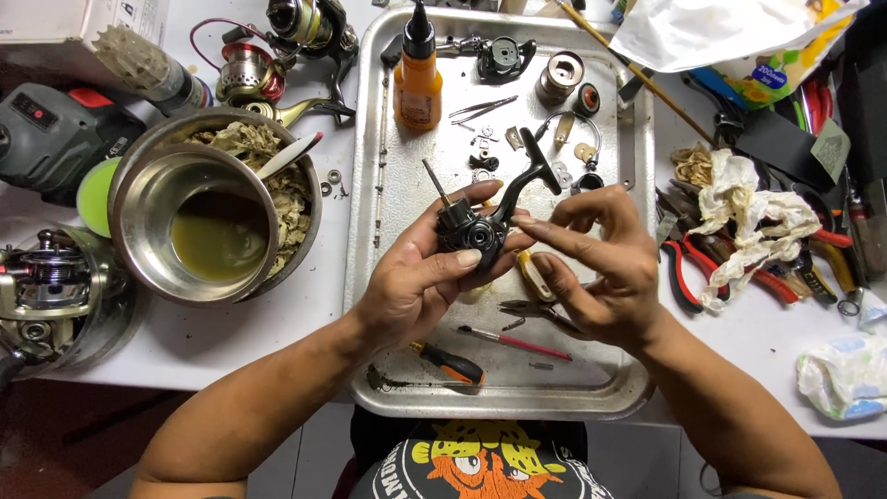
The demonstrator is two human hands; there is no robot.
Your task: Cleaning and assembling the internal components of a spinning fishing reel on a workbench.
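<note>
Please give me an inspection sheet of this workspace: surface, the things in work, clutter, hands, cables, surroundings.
Surface: white table carrying a metal tray.
Things in work: black fishing reel body, held above the tray.
Clutter: orange bottle, small parts, screwdriver, steel bowl of yellowish liquid, pliers, crumpled rags.
Hands: left hand grips the reel body; right hand touches it with fingertips.
Cables: nothing seen.
Surroundings: other reels, a power tool, dark floor.

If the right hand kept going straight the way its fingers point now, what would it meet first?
The right hand points its fingers left, toward the black reel body held in the left hand. Its fingertips look already at or nearly on that body, so it would likely meet that first; depth is hard to judge.
</note>
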